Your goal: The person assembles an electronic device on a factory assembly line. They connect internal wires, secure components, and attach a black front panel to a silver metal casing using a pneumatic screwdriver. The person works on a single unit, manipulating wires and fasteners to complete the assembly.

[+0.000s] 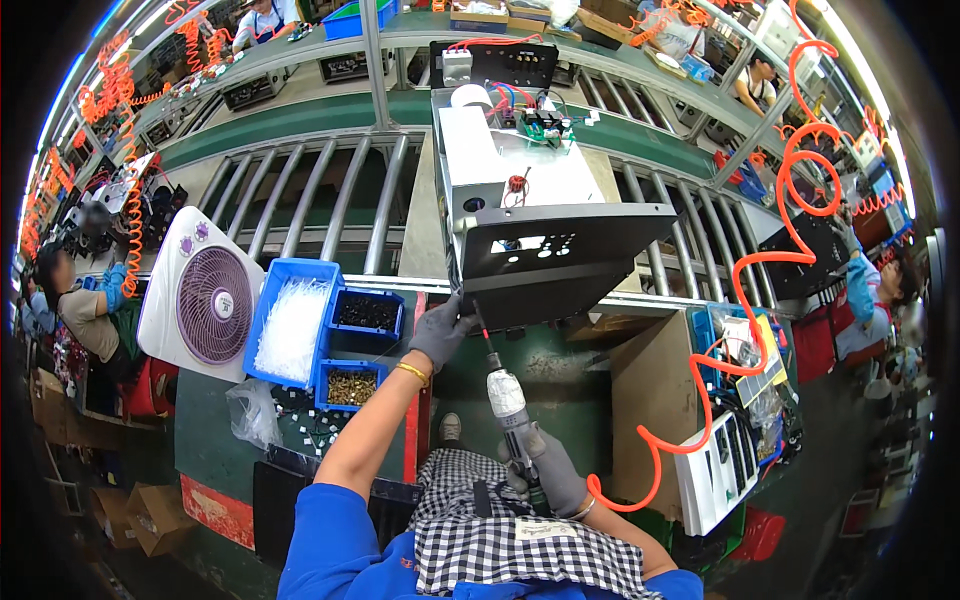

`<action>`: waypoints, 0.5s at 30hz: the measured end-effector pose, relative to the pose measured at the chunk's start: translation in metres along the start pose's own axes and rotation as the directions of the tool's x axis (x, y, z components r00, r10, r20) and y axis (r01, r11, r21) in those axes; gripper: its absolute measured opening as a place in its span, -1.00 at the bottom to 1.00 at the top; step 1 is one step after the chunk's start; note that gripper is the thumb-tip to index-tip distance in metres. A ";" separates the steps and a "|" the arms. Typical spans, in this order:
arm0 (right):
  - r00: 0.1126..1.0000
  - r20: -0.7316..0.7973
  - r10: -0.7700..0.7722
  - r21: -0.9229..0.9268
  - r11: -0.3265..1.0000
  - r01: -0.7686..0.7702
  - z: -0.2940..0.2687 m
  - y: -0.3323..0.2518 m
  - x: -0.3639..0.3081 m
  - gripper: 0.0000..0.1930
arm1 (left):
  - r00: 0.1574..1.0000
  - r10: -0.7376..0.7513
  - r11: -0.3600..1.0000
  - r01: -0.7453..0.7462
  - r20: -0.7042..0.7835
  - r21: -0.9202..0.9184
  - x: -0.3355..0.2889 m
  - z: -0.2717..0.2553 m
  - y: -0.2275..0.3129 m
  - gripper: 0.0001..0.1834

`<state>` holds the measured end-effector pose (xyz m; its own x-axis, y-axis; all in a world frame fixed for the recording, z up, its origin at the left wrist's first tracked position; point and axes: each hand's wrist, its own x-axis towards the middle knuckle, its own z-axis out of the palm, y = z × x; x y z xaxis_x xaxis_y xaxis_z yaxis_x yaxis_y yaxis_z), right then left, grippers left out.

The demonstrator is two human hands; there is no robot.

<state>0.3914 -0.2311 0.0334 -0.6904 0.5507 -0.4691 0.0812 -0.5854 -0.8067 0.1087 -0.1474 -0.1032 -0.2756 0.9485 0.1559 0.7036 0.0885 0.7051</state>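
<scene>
In my gloved right hand is a power screwdriver with a taped, pale body. Its thin bit points up at the lower left corner of a black metal panel. My gloved left hand grips that corner; its fingertips are partly hidden against the edge. The panel is the near side of an appliance chassis with a white metal body, coloured wires and a green circuit board. Whether a screw sits on the bit is too small to tell. An orange coiled hose runs close to my right hand.
Left of the chassis are a blue bin of clear plastic pieces, small blue bins of black parts and brass-coloured screws, and a purple-and-white fan. Rollers flank the chassis. A cardboard sheet stands at right. Co-workers sit both sides.
</scene>
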 end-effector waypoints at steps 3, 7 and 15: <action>0.999 0.042 -0.013 0.070 0.997 0.010 0.001 0.010 0.000 -0.43 | 0.999 -0.041 0.999 0.042 0.026 -0.028 0.001 0.002 -0.005 -0.63; 0.999 0.014 -0.040 0.066 0.997 0.039 0.010 0.013 0.003 -0.39 | 1.000 -0.016 0.999 0.016 0.006 -0.052 0.000 0.000 -0.003 -0.63; 0.999 0.015 -0.051 0.070 0.996 0.050 0.017 0.016 0.004 -0.34 | 0.999 -0.034 0.994 0.032 -0.015 -0.105 -0.002 0.003 -0.005 -0.62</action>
<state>0.3776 -0.2490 0.0247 -0.7042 0.5708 -0.4223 -0.0039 -0.5978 -0.8016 0.1082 -0.1488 -0.1089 -0.3093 0.9403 0.1420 0.6217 0.0869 0.7784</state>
